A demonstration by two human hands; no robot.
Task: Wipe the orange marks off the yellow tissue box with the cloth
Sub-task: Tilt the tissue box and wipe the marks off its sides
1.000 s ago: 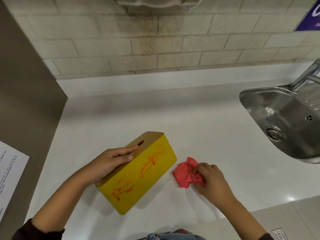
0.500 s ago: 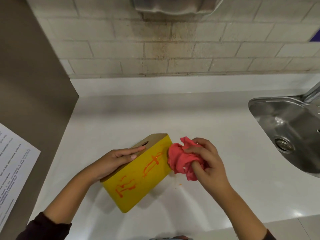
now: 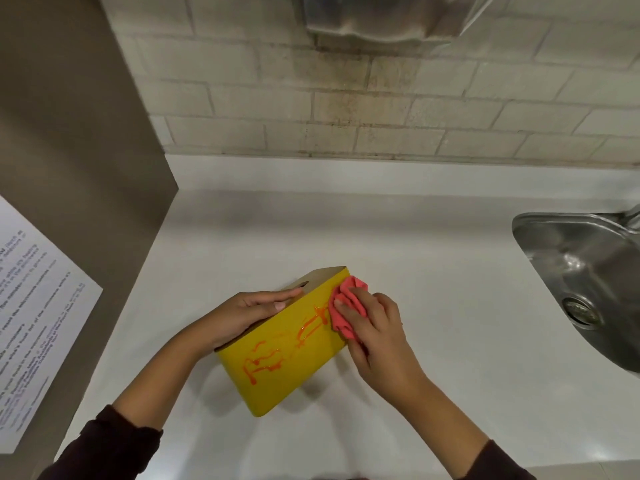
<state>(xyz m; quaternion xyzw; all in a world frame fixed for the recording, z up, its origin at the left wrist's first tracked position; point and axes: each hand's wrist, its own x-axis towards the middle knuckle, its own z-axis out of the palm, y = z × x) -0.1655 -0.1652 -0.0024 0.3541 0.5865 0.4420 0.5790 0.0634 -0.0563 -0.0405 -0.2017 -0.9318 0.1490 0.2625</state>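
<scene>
The yellow tissue box [image 3: 277,382] stands on the white counter [image 3: 381,244], turned at an angle, its long side facing me. Orange marks [image 3: 266,363] run across that side, thick at the lower left and thinner toward the upper right. My left hand [image 3: 249,313] lies flat on the box's tan top next to the slot and holds it steady. My right hand [image 3: 375,327] grips a crumpled red cloth [image 3: 346,308] and presses it against the upper right end of the marked side.
A steel sink [image 3: 581,278] is set into the counter at the right. A brown side panel [image 3: 69,168] with a printed paper sheet [image 3: 31,306] walls off the left. A tiled wall [image 3: 346,109] and a metal dispenser [image 3: 388,15] are behind.
My right hand picked the cloth up off the counter, carried it left and up, and now presses it on the box's side. The left hand stays on the box top.
</scene>
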